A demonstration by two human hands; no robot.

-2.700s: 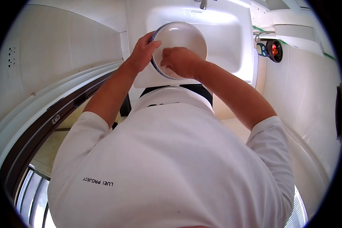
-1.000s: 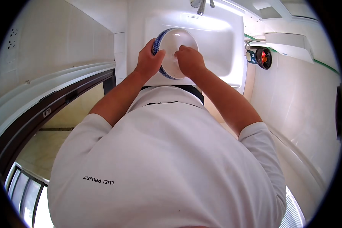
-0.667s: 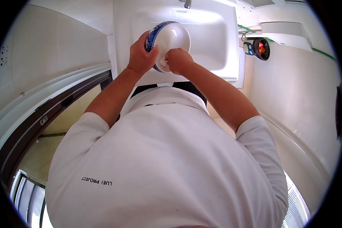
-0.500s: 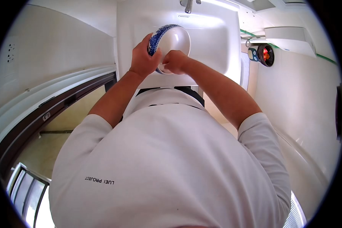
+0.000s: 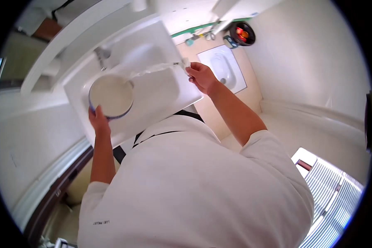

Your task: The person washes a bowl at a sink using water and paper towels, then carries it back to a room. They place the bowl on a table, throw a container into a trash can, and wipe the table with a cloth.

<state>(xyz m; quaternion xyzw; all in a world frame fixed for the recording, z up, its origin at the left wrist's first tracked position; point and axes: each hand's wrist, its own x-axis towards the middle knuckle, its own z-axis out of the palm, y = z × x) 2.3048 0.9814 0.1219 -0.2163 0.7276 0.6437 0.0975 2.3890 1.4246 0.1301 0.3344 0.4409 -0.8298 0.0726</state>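
Note:
A large bowl [image 5: 111, 93], white inside with a blue-patterned outside, is over the left part of the white sink [image 5: 157, 93], its inside facing up. My left hand [image 5: 99, 120] grips its near left edge, thumb over the rim. Out past the sink's right edge, my right hand [image 5: 201, 78] pinches a small crumpled white piece [image 5: 186, 64], which looks like tissue or thin cloth. From there a blurred whitish streak [image 5: 153, 68] runs across the sink towards the bowl; whether it is water or part of the white piece I cannot make out.
A metal tap [image 5: 101, 58] stands at the sink's back left. Right of the sink, a white squat toilet [image 5: 224, 68] is set in the floor. Beyond it is a dark round container [image 5: 243, 34] with red and orange things inside. A wall [image 5: 301, 62] rises at right.
My right hand has left the bowl and moved right, past the sink's edge, with the white piece. My left hand still holds the bowl, now more level. The view has turned and shifted right.

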